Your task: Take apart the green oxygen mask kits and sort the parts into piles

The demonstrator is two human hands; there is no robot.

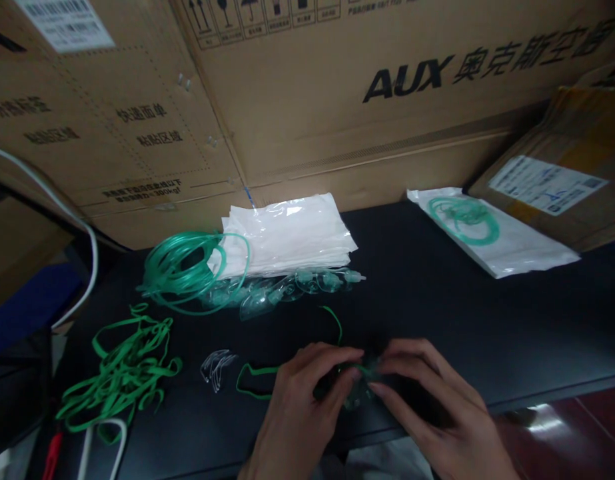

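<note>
My left hand [304,400] is closed, thumb and index finger pinching a thin green elastic strap [260,371]. A loop of the strap lies to the left of that hand, and one loose end sticks up beyond the fingers. My right hand [440,403] is closed on a small clear-green plastic mask [354,401] at the near side of the table. The fingertips of both hands nearly meet where strap and mask come together. Much of the mask is hidden by the fingers and blurred, so I cannot tell whether the strap passes through it.
A tangled heap of green straps [117,373] and thin metal strips [218,367] lie left. Behind are coiled green tubing [180,267], clear masks [282,288] and white pouches [292,233]. A bagged tubing set [492,233] and cardboard box [562,167] stand right; a large carton [312,120] backs the table.
</note>
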